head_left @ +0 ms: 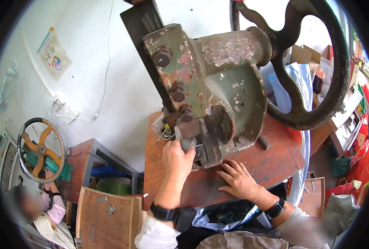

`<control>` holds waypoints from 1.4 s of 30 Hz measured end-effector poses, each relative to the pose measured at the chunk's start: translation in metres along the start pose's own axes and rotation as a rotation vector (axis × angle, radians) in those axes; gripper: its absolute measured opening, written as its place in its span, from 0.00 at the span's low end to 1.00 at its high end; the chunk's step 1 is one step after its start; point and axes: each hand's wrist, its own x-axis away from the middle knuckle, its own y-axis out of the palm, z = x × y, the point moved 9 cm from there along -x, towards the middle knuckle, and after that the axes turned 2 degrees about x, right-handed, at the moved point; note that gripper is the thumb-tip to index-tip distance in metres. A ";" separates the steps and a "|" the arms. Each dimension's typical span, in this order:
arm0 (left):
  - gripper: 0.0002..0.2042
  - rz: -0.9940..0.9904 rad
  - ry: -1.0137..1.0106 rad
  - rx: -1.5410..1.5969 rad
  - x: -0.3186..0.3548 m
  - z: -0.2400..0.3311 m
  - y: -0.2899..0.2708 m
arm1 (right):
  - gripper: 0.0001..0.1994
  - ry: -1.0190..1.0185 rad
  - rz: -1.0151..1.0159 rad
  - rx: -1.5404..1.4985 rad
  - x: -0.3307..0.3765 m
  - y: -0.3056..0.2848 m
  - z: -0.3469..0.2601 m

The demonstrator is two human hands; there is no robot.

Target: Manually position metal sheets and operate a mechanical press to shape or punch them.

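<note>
An old green hand press (234, 83) with chipped paint stands on a reddish wooden table. At the foot of its ram, my left hand (175, 159) is closed, with thumb and fingers round a ribbed grey metal piece (187, 143) whose lower part they hide. Beside that piece lies the dark metal die (211, 145) on the press base. My right hand (240, 180) rests on the tabletop in front of the press, palm down, fingers apart, holding nothing. The dark handwheel (341, 62) of the press curves round at the upper right, away from both hands.
A small container with tools (164, 132) stands left of the die. A short metal rod (264, 142) lies right of the base. Below the table edge is a lined bin (230, 216). Wooden boards (105, 224) carry small metal pieces. Another person (53, 207) sits left, near an orange-spoked wheel (42, 149).
</note>
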 end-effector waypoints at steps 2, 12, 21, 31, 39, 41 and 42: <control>0.19 0.004 -0.091 0.001 -0.016 -0.005 0.018 | 0.27 -0.006 0.011 -0.003 0.001 0.003 0.001; 0.24 -0.133 -0.324 0.914 -0.013 -0.014 0.036 | 0.24 0.014 0.046 -0.053 0.001 -0.010 0.004; 0.19 -0.161 -0.293 0.857 -0.014 -0.042 0.041 | 0.17 0.042 0.511 -0.160 -0.070 -0.074 0.003; 0.19 0.058 0.122 0.350 -0.026 -0.037 0.034 | 0.16 0.169 0.427 -0.051 -0.113 -0.056 0.009; 0.18 0.033 0.176 0.248 -0.023 -0.039 0.051 | 0.09 0.168 0.545 -0.258 -0.110 -0.067 0.025; 0.19 0.008 0.184 0.334 -0.024 -0.045 0.052 | 0.15 0.176 0.532 -0.298 -0.110 -0.066 0.024; 0.19 0.009 0.183 0.339 -0.024 -0.043 0.051 | 0.15 0.176 0.529 -0.293 -0.110 -0.066 0.021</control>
